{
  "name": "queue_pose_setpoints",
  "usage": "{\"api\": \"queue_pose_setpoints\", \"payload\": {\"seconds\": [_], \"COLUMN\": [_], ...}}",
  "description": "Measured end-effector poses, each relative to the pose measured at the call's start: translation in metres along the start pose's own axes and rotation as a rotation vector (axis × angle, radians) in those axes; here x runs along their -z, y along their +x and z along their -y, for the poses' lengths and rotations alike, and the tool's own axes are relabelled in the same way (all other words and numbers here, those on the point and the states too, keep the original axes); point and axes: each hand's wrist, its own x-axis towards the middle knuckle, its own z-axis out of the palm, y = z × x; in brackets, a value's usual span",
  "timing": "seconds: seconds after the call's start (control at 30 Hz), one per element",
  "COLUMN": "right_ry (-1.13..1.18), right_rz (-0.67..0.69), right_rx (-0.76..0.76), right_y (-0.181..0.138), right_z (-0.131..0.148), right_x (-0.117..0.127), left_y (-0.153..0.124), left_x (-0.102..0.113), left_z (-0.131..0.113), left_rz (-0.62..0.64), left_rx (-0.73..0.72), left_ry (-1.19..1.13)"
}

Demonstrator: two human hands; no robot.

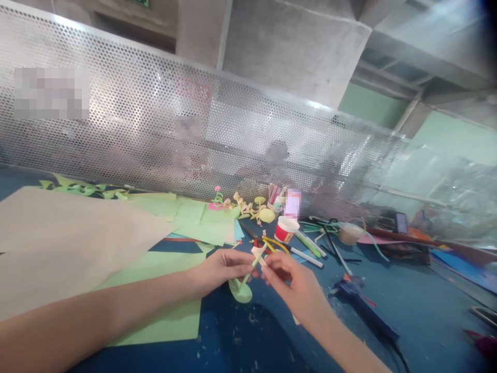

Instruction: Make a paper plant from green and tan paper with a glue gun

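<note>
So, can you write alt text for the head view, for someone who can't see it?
Bare left hand and right hand hold a green paper piece and a pale strip between them over a blue table. A red cup stands just beyond, a green sheet lies left and a glue gun right, with a perforated screen behind.

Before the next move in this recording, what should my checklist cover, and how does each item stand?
1. Green paper piece in the left hand: ok, its stem is between the fingertips.
2. Pale paper strip in the right hand: ok, pinched at one end.
3. Strip fixed to stem: cannot tell, the two overlap at the fingers.
4. Light green sheet uncovered: not ok, the left forearm crosses over it.
5. Glue gun hot: cannot tell.
6. Red-and-white cup standing: ok.
</note>
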Motion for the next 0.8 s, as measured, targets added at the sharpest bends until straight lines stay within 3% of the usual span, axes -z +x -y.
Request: {"api": "queue_pose_setpoints", "payload": {"seconds": [0.23,0.47,0.8], "right_ry": [0.014,-0.089,-0.013], "right_rz": [0.003,-0.068,-0.021], "right_rx": [-0.01,0.036,0.009], "right_y": [0.001,0.001,0.001], "right_z": [-0.003,0.004,0.007], "right_x": [-0.001,0.006,0.002], "left_y": [0.002,0.001,0.0], "left_x": [0.002,0.005,0.004], "left_z": [0.01,0.013,0.013], "left_rz": [-0.057,-0.082,-0.058], "left_rx": [0.008,0.045,0.036], "left_ry": [-0.116,-0.071,-0.058]}}
